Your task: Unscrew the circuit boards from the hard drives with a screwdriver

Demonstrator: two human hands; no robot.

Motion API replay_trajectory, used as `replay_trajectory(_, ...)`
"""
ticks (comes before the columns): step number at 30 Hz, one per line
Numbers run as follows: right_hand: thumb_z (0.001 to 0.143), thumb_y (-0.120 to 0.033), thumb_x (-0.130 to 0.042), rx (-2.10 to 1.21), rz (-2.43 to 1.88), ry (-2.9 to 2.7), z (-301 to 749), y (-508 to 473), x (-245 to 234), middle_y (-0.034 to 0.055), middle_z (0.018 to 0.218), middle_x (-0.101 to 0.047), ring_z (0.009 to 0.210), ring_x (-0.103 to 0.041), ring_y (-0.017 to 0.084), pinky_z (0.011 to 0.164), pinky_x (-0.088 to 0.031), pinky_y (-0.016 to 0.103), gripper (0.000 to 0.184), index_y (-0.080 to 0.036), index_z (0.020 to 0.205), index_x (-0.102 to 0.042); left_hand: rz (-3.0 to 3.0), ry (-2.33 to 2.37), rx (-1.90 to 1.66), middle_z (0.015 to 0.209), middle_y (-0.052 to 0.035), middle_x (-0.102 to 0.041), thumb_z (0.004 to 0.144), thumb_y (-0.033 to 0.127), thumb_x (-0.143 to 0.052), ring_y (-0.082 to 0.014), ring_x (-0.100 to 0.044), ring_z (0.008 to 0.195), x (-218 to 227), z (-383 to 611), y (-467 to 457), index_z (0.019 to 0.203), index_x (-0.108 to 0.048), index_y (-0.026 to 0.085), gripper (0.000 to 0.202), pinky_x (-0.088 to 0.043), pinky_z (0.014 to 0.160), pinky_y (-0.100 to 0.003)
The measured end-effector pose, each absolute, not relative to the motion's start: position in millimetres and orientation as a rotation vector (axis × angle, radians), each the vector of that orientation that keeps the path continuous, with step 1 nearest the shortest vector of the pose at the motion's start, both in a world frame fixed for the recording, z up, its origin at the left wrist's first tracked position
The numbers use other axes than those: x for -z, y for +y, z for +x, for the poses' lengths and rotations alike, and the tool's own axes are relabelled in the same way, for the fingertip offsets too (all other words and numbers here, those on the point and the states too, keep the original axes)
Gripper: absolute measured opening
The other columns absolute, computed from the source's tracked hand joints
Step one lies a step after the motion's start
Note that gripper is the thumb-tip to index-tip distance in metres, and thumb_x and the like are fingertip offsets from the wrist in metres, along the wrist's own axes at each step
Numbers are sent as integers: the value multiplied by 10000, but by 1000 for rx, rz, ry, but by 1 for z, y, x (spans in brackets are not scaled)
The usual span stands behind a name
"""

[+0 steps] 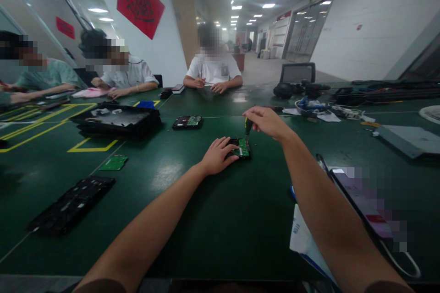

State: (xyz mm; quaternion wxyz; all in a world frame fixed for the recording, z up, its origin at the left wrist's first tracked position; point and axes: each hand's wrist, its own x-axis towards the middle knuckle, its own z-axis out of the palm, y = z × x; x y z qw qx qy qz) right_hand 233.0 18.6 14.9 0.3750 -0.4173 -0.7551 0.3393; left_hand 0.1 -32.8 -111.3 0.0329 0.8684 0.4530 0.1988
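Observation:
A hard drive (244,150) with a green circuit board on its upper face lies flat on the dark green table in the middle of the head view. My left hand (217,155) grips its left side, thumb at the near edge and fingers across the top, covering that part. Above the drive's right end, my right hand (266,121) is closed around a yellow-and-dark screwdriver (248,127). The screwdriver stands nearly upright, its tip down at the board's right edge. Whether the tip sits in a screw is too small to tell.
Another hard drive (187,122) lies beyond my left hand. To the left are a black tray (117,121), a loose green circuit board (114,163) and a black slotted panel (72,203). A phone (360,201) lies by my right forearm. Several people sit across the table.

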Motion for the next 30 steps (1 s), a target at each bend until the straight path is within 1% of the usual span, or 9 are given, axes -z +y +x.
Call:
replay_trajectory(5, 907, -354, -643, -803, -1144, -1923, 234, 17, -17, 30, 711, -662, 559, -547, 119, 516, -402, 276, 184, -184, 853, -685, 2679, 1392, -616, 1626, -83, -390, 1000, 591, -486, -316, -297, 1534, 111, 0, -33, 1374, -596, 306, 483, -247, 1238, -574)
replay_trajectory(7, 918, -342, -631, -836, -1131, -1919, 234, 17, -17, 49, 798, -711, 550, -549, 111, 508, -406, 276, 171, -188, 856, -672, 2677, 1393, -616, 1625, -82, -392, 999, 593, -485, -317, -300, 1532, 110, 0, -34, 1371, -598, 306, 482, -247, 1237, -576)
replay_trajectory(10, 962, -395, -593, -919, -1062, -1941, 233, 17, -17, 77, 950, -746, 559, -565, 104, 489, -418, 267, 223, -193, 896, -663, 2679, 1394, -613, 1624, -82, -393, 1000, 596, -482, -318, -299, 1533, 110, 0, -34, 1369, -600, 307, 484, -248, 1237, -576)
replay_trajectory(12, 982, -427, -569, -943, -1041, -1960, 233, 16, -16, 80, 918, -737, 576, -584, 114, 490, -436, 264, 265, -190, 916, -670, 2681, 1394, -612, 1629, -82, -385, 999, 596, -482, -318, -296, 1534, 110, 0, -34, 1367, -601, 304, 484, -248, 1237, -573)
replay_trajectory(14, 979, -437, -580, -943, -1042, -1970, 233, 16, -16, 65, 823, -708, 591, -601, 127, 500, -452, 263, 272, -188, 933, -681, 2679, 1394, -616, 1630, -80, -384, 1000, 593, -484, -318, -299, 1532, 110, 0, -34, 1365, -602, 304, 480, -246, 1238, -574)
replay_trajectory(17, 937, -479, -647, -907, -1058, -2000, 233, 16, -16, 38, 729, -669, 578, -588, 131, 495, -441, 264, 286, -196, 942, -689, 2674, 1395, -619, 1623, -81, -394, 1001, 590, -484, -318, -301, 1532, 110, 0, -34, 1366, -600, 306, 476, -243, 1238, -578)
replay_trajectory(21, 891, -539, -690, -848, -1143, -2005, 234, 15, -17, 33, 674, -658, 549, -559, 129, 484, -416, 270, 341, -199, 888, -676, 2678, 1400, -615, 1624, -86, -391, 1000, 599, -480, -317, -300, 1532, 110, 0, -34, 1367, -599, 304, 486, -247, 1237, -575)
replay_trajectory(25, 884, -508, -698, -923, -1079, -2014, 235, 14, -16, 67, 787, -710, 567, -593, 134, 467, -421, 268, 317, -192, 882, -668, 2683, 1396, -618, 1622, -90, -396, 1003, 596, -475, -316, -301, 1532, 110, 0, -34, 1373, -596, 303, 487, -251, 1236, -572)
replay_trajectory(30, 786, -408, -800, -892, -1052, -2086, 237, 13, -17, 47, 810, -712, 603, -612, 136, 523, -464, 272, 269, -197, 920, -702, 2676, 1407, -611, 1623, -75, -395, 996, 586, -499, -316, -302, 1531, 112, 0, -33, 1369, -598, 311, 474, -246, 1238, -580)
